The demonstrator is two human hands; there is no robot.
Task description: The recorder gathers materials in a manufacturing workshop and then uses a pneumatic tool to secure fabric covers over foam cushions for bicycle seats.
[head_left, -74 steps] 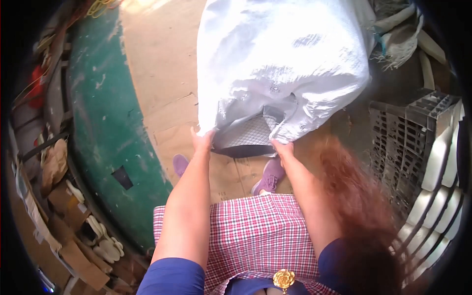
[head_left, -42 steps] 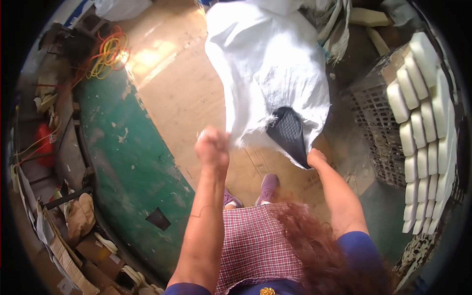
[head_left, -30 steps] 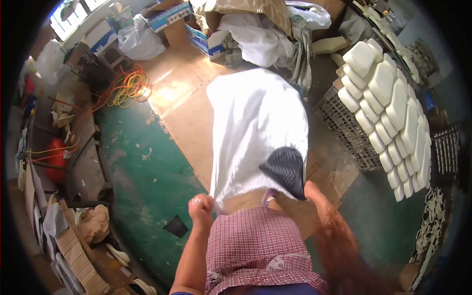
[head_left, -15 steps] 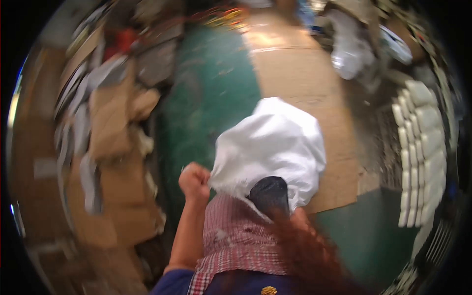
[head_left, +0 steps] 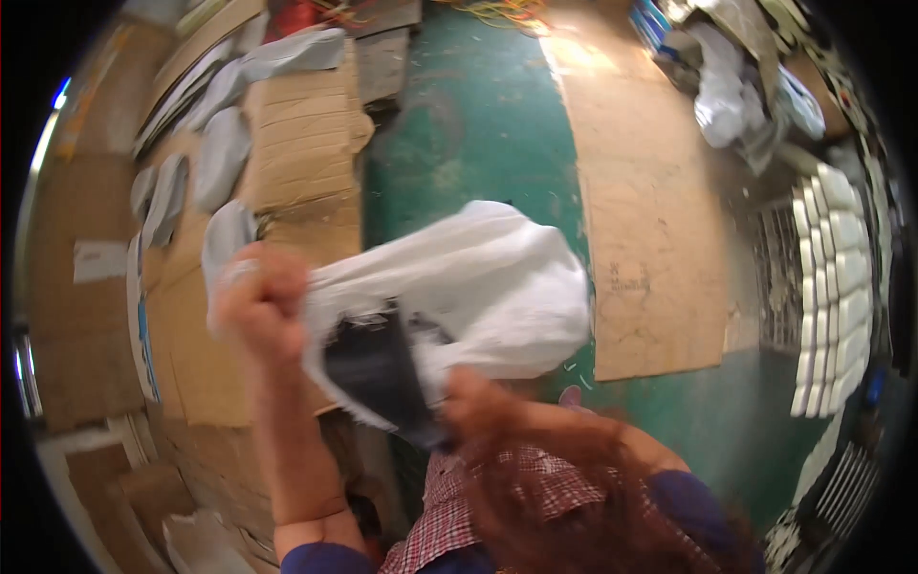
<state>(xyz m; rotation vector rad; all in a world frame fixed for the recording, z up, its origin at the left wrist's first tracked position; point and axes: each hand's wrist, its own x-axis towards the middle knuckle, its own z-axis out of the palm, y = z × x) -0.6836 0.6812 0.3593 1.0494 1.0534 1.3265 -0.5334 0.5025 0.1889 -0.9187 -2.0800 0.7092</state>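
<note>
Brown cardboard (head_left: 655, 201) lies on the floor (head_left: 478, 143) (green and scuffed).

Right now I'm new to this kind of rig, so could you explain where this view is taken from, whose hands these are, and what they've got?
There's no machine here. A wide fisheye camera worn on the head looks down, so straight edges bend near the rim. The bare left hand and right hand are the wearer's own. Both grip the frayed mouth of a white woven sack; black material shows inside, too blurred to identify. At left, elongated grey pieces lie on and beside cardboard. A long brown sheet lies on the green floor, and rounded white slabs are stacked at right.
</note>
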